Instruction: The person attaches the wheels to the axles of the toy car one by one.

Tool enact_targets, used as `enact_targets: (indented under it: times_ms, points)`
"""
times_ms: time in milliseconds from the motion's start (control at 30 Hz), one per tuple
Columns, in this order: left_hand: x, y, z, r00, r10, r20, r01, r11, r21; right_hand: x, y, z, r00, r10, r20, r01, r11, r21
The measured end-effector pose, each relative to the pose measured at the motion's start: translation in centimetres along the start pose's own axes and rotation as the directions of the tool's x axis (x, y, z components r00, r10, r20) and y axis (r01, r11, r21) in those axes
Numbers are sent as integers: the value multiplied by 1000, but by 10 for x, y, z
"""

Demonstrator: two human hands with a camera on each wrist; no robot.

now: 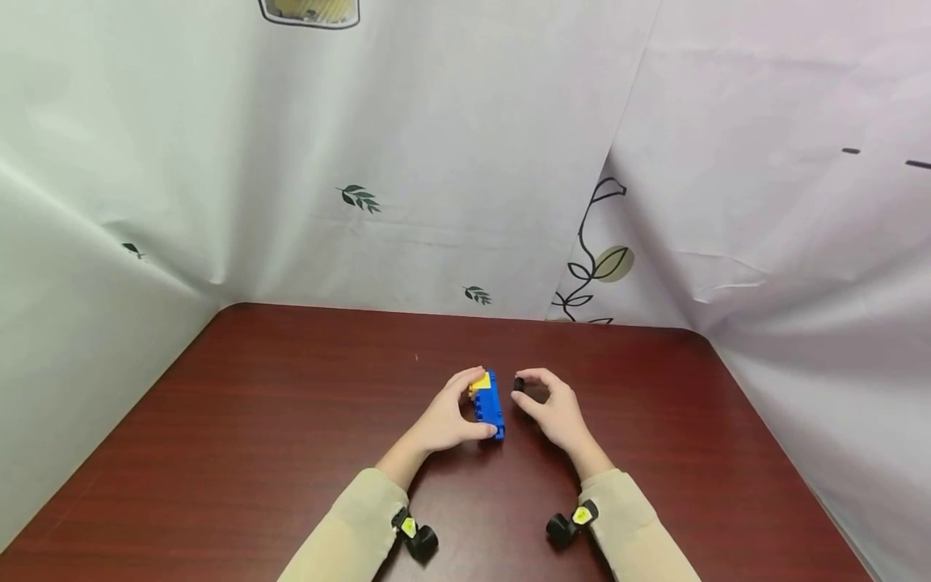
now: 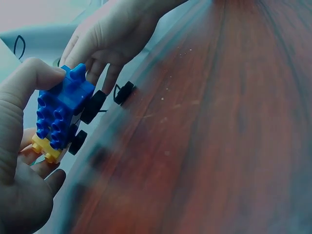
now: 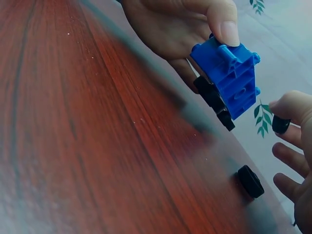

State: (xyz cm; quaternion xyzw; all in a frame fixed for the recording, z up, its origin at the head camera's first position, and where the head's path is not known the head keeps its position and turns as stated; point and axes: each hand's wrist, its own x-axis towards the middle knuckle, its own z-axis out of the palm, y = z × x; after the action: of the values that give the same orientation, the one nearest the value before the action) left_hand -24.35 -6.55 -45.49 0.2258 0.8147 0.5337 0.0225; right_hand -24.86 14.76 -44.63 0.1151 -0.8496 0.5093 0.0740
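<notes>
My left hand (image 1: 442, 416) grips a toy car of plastic building blocks (image 1: 490, 408), thumb at one end and fingers at the other. Its blocks are blue with a yellow one at one end (image 2: 46, 147). Black wheels (image 2: 93, 107) line one side of the car, and its hollow blue underside (image 3: 239, 87) faces the right wrist camera. Just to the right, apart from the car, my right hand (image 1: 562, 411) pinches a small black wheel (image 3: 281, 124) between thumb and forefinger. The other right fingers are spread loosely.
Another black wheel (image 3: 251, 181) lies on the dark red wooden table (image 1: 291, 420), below the right hand. A white printed curtain (image 1: 451, 162) hangs behind the table and along both sides. Each wrist carries a small black camera (image 1: 420, 543) on a strap.
</notes>
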Motion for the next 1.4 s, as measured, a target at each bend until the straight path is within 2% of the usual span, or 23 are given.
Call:
enact_targets:
  times_ms: [133,267,367,800,1067,1400]
  points:
    - [-1,1,2,1000,14,0,-14,1000,5,-4,-13,-1,1000,2,-7,-2,999,43]
    - [-1,1,2,999,30,-26,-30,1000,4,-9,-32,-4,999,-38,-16,40,996,85]
    - [-1,2,2,999,32,-34,-31,999,24,-10,-38,-5,998,-61,-21,63,993,103]
    - [-2,4,3,1000,0,-18,2,997,72,-9,-35,-3,997,-70,-35,75,984,164]
    - [0,5,4,999,43,24,-45,995,86,-8,-36,-2,998,-61,-32,66,983,173]
    - [-1,8,7,997,44,56,-48,996,72,-8,-37,0,997,-75,-20,78,980,181]
